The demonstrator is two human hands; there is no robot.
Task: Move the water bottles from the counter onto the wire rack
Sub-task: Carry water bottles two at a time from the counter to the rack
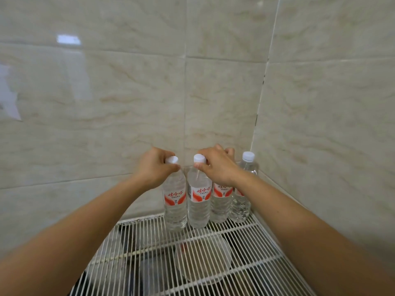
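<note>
Forearms enter from both lower corners and converge over the wire rack [245,248], which fills the near field. Through its bars I see a round translucent lid or dish [203,259] on a level below; not part of the job.

Further in, four water bottles stand upright in a row at the rack's back corner, touching or nearly so. My left hand [154,167] has its grip closed around the neck of the leftmost bottle [174,201], just under the white cap. My right hand [218,167] pinches the neck of the second bottle [198,199]; its fingers also reach across the top of the third bottle [222,199], whose cap is hidden. The fourth bottle [243,195] stands free beside the tiled side wall [320,124].

Whether both held bases are fully seated I cannot tell; the leftmost looks slightly forward of the row.

Risk, my judgement: bases narrow, bars spaced, so a bottle released while tilted could rock and tip its neighbours in sequence. Withdrawing the right hand could also drag the third bottle. The desk is out of view, so remaining count unknown.
</note>
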